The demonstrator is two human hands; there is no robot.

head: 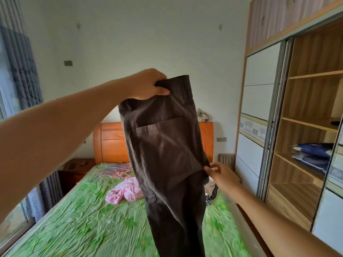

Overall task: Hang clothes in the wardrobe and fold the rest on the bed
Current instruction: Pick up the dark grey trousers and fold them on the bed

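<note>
A pair of dark brown trousers (167, 154) hangs in the air over the bed (83, 219), waistband up, a back pocket facing me. My left hand (148, 84) grips the waistband at its top left corner. My right hand (220, 173) is lower on the right, its fingertips at the trousers' right edge near the crotch; whether it pinches the cloth I cannot tell. The trouser legs drop out of view at the bottom. The open wardrobe (306, 127) stands at the right.
A crumpled pink garment (126, 191) lies on the green sheet, with a heap of coloured hangers (113, 171) near the orange headboard (109, 141). Another patterned garment (211, 191) peeks out behind the trousers. Blue pillows (311, 153) sit on a wardrobe shelf. A nightstand (78, 167) stands at left.
</note>
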